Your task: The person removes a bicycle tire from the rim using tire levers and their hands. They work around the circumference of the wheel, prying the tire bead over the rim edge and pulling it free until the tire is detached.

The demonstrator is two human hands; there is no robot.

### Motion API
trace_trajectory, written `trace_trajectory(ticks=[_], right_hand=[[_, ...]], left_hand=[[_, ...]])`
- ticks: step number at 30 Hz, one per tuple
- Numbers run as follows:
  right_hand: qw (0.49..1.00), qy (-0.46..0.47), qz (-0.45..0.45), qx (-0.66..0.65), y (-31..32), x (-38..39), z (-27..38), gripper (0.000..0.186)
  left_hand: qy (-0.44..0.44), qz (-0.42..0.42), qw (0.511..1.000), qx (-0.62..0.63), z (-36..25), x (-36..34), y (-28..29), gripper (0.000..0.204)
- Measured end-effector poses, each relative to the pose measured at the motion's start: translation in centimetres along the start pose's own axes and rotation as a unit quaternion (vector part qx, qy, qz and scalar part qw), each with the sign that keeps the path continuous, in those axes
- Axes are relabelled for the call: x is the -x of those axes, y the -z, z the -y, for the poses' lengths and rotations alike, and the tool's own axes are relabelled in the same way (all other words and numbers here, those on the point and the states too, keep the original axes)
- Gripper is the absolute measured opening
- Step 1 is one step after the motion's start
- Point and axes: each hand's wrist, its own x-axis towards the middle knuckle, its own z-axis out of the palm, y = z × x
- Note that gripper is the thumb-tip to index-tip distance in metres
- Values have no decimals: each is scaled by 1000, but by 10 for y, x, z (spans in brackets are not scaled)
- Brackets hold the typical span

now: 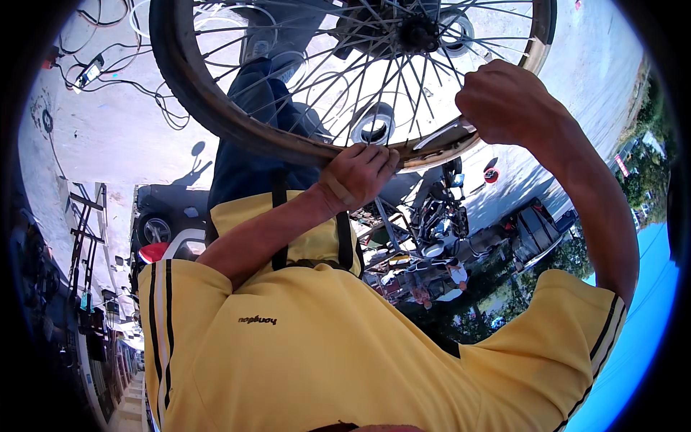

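Observation:
A spoked wheel [248, 122] with a dark tyre fills the top of the view, its black hub [419, 34] near the upper edge. My left hand [360, 175] is closed over the near edge of the rim, fingers curled onto it. Farther along the rim to the right, my right hand [504, 102] makes a fist. A silver metal tyre lever [437, 135] runs from beneath that fist along the rim and tyre edge. The lever's other end is hidden by my right hand.
Beyond the spokes a silver ring-shaped part [374, 124] lies on the pale ground. Cables [137, 90] trail at the upper left. A red bucket-like container [491, 175] stands right of the wheel, and a parked motorbike [439, 216] is near it. A metal frame [86, 223] stands at left.

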Motion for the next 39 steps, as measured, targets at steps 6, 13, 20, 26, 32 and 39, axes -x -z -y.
trace_trajectory(ticks=[6, 13, 20, 26, 32, 39], right_hand=[[998, 14, 48, -27, 0, -25, -2, 8], [988, -25, 135, -71, 8, -26, 17, 12], [977, -193, 59, -68, -69, 32, 117, 19], [951, -272, 38, -139, -74, 37, 156, 11], [899, -370, -8, -234, -90, 41, 171, 13], [718, -460, -6, -522, -108, 57, 175, 28]], left_hand=[[0, 1, 1000, -3, 2, 1, -5, 29], [5, 29, 999, -17, 4, -1, -5, 29], [-32, -11, 999, 25, 2, -15, 24, 37], [314, -233, 907, -153, 127, -67, 219, 102], [525, -173, 804, 219, 179, -80, 221, 40], [487, -214, 792, 299, 198, -48, 201, 38]])
